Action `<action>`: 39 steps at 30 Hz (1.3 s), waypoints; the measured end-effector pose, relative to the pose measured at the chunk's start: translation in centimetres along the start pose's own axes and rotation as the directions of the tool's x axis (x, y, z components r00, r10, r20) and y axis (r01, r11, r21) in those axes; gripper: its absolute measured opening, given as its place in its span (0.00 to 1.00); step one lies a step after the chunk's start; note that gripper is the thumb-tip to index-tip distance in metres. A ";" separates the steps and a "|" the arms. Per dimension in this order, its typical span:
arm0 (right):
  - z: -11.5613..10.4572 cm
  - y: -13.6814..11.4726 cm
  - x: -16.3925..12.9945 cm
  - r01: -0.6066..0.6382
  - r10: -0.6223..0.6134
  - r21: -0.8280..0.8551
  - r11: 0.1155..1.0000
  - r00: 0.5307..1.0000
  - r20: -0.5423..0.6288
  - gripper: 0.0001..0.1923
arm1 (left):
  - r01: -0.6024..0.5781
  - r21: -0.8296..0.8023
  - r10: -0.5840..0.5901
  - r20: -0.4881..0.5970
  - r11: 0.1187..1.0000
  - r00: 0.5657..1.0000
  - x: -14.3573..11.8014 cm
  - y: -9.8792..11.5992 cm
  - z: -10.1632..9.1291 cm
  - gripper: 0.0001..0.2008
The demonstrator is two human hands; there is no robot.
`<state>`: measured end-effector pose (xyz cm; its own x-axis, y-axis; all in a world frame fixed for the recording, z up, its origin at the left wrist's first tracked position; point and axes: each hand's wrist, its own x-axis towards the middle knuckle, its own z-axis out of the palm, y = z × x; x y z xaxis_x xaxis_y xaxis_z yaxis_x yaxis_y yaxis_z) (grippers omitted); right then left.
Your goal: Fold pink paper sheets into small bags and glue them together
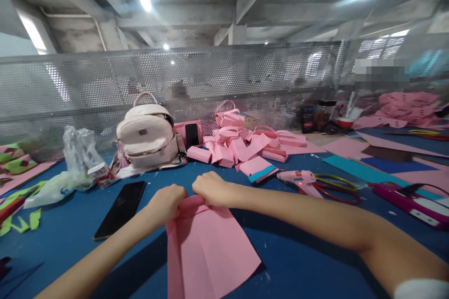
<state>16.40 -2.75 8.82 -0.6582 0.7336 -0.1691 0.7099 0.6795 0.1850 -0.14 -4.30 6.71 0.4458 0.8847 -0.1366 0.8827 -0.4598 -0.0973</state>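
Note:
A pink paper sheet (206, 247) with fold creases lies on the blue table (308, 261) in front of me. My left hand (166, 203) and my right hand (211, 188) both pinch its far edge, knuckles up, close together. The sheet's far edge is bunched and partly hidden under my fingers.
A black phone (121, 208) lies left of the sheet. Behind stand a pale backpack (147, 136), a plastic bag (75, 158) and a heap of folded pink paper pieces (242, 147). A pink glue gun (298, 179), scissors (336, 186) and coloured sheets lie right. A perforated metal screen (224, 79) borders the table.

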 end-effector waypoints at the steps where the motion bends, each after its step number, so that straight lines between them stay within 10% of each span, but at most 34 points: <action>1: -0.1 0.0 0.0 0.006 -0.006 -0.004 1.000 1.000 -0.003 0.13 | -0.005 -0.003 0.005 -0.002 1.000 1.000 0.0 -0.1 0.0 0.16; 39: 2.7 1.9 -1.0 -0.025 0.038 0.070 0.997 0.980 -0.196 0.08 | 0.080 0.027 -0.079 -0.023 0.996 0.997 -0.7 -0.3 -0.1 0.13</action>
<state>19.08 -2.19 6.75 -0.6669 0.7445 0.0311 0.7419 0.6594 0.1213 -0.67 -4.78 6.96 0.3780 0.9197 -0.1060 0.9109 -0.3900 -0.1349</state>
